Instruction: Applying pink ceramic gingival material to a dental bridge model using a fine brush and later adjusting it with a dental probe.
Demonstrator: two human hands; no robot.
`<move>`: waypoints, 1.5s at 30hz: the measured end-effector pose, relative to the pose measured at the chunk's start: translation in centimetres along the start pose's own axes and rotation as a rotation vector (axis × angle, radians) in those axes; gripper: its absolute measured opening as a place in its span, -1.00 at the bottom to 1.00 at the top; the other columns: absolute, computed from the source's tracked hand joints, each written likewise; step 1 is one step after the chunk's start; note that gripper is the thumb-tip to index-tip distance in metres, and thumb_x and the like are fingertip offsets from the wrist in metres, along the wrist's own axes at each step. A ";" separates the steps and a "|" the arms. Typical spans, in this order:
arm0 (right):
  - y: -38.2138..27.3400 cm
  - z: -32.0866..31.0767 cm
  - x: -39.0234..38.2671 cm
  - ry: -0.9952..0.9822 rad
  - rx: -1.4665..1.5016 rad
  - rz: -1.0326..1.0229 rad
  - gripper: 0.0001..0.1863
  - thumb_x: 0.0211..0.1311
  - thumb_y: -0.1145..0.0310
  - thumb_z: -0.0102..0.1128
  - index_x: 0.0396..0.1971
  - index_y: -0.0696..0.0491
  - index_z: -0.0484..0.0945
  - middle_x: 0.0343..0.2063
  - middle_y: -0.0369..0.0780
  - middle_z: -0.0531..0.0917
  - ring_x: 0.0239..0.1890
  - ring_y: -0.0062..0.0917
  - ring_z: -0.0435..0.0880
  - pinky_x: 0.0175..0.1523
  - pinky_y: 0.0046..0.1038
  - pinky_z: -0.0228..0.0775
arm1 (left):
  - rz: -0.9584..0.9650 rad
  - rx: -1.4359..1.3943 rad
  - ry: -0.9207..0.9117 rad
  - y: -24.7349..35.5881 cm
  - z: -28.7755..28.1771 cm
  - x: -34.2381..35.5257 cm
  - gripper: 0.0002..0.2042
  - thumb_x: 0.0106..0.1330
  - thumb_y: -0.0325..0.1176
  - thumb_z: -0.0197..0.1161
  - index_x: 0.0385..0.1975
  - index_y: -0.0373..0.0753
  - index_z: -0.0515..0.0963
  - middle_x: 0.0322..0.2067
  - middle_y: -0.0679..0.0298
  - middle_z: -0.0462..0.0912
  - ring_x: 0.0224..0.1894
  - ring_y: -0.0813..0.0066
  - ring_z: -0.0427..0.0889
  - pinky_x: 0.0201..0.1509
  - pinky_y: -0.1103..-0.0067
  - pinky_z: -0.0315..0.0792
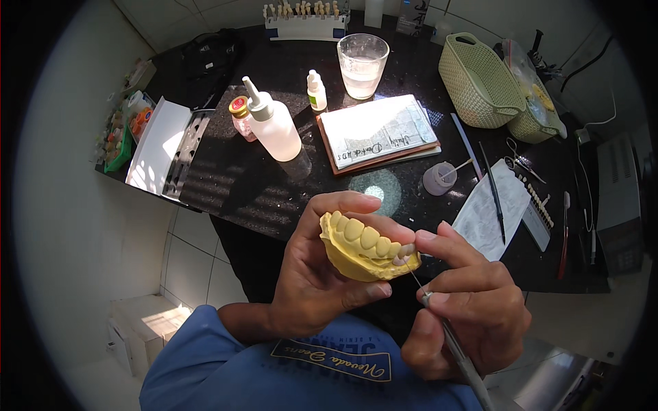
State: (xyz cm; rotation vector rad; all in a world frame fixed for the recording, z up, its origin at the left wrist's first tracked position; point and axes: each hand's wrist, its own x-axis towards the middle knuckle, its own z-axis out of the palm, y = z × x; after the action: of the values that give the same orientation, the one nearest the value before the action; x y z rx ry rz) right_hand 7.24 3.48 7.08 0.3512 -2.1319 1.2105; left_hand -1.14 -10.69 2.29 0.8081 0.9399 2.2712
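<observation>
My left hand (301, 274) grips a yellow dental cast (356, 253) from below and behind, its row of teeth uppermost. My right hand (473, 308) has its fingers closed around a slim metal instrument (458, 346). The instrument's thin tip reaches the pale, whitish teeth (404, 255) at the right end of the cast, and an upper finger of my right hand rests against that end.
A black worktop (226, 185) holds two bottles (274, 133), a dropper bottle (317, 96), a red-lidded jar (240, 123), a glass of liquid (360, 75), a notepad (373, 130), a small cup (439, 181), a paper sheet (483, 212), baskets (473, 82) and shade tabs (301, 20).
</observation>
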 end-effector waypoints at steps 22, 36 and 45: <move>0.4 0.3 0.0 0.057 -0.048 -0.045 -0.77 -0.13 0.55 0.11 -0.37 0.18 0.41 -0.59 -0.11 0.55 -0.22 -0.09 0.64 0.03 0.01 0.37 | 0.020 0.025 0.000 -0.1 0.2 0.2 -0.35 0.06 -0.72 0.23 0.12 -0.22 0.07 0.00 0.00 0.42 0.10 0.32 0.43 0.19 0.44 0.38; 0.2 0.0 -0.4 0.063 -0.015 0.005 -0.77 -0.05 0.53 0.13 -0.32 0.17 0.39 -0.53 -0.11 0.55 -0.16 -0.14 0.61 0.09 0.02 0.32 | -0.050 -0.067 0.001 -0.1 0.4 0.3 -0.37 0.08 -0.70 0.23 0.12 -0.24 0.08 0.01 -0.01 0.40 0.11 0.34 0.42 0.20 0.45 0.35; -0.1 0.1 -0.1 0.052 -0.067 0.003 -0.78 -0.06 0.54 0.12 -0.35 0.18 0.40 -0.53 -0.10 0.56 -0.18 -0.12 0.62 0.08 0.01 0.33 | -0.073 -0.086 0.032 -0.1 0.5 0.2 -0.39 0.08 -0.68 0.23 0.12 -0.25 0.09 0.01 -0.02 0.40 0.11 0.35 0.42 0.20 0.46 0.34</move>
State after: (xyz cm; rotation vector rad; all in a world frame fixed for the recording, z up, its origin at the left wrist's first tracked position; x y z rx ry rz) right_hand 7.31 3.31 7.03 0.2835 -2.1232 1.1350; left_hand -0.87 -10.25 2.55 0.6915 0.8659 2.2508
